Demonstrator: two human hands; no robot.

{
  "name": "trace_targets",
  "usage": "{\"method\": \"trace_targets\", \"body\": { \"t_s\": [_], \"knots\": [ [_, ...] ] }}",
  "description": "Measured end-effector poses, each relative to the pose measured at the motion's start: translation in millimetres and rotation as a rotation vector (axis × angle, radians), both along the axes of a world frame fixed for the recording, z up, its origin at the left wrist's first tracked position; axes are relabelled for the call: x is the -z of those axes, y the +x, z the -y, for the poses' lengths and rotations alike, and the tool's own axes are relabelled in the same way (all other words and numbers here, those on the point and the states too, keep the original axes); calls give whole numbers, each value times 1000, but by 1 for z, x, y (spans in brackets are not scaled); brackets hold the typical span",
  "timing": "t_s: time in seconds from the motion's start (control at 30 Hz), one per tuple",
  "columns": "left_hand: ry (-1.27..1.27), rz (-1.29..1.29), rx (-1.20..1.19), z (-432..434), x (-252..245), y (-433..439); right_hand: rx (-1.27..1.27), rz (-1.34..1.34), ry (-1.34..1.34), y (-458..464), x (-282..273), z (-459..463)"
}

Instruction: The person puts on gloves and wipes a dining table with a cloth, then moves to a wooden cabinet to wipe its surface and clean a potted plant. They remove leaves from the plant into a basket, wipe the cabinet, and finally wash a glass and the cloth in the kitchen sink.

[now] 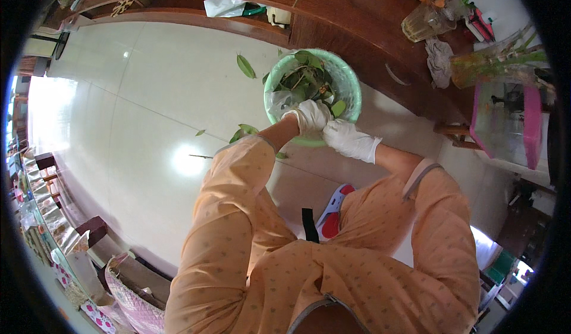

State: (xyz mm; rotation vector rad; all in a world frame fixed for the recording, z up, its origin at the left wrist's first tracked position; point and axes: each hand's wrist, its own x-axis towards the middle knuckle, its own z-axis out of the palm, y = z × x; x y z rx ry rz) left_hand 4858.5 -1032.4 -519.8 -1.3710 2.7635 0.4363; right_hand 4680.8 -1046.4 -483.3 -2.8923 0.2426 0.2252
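Note:
A light green waste bin stands on the floor before me, with a clear plastic liner over its inside wall. Cut green leaves and stems lie in it. My left hand, in a white glove, is curled over the near rim, gripping the liner's edge. Right beside it, my right hand, also gloved in white, is closed on the liner at the same rim. The two hands touch or nearly touch. Their fingertips are mostly hidden by the gloves and the bin's edge.
Loose leaves and a short twig lie on the tiled floor. A dark wooden cabinet rises behind the bin, bearing a glass jar, a grey cloth and a vase with stems. A pink-edged stool stands at right.

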Motion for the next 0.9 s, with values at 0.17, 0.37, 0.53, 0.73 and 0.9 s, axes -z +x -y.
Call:
{"method": "trace_targets", "body": {
  "t_s": [0.17, 0.37, 0.53, 0.73, 0.9],
  "knots": [
    [7, 51, 83, 9, 20, 10, -59, 110, -26, 0, -7, 8],
    [9, 68, 5, 13, 22, 17, -72, 133, -20, -3, 9, 8],
    [75, -103, 7, 12, -15, 35, -42, 148, -28, -4, 8, 7],
    [104, -409, -183, -14, -5, 42, -29, 135, -27, 1, 2, 8],
    [4, -114, -31, -44, -22, 45, 237, -148, 474, 9, -67, 16]
  ]
}}
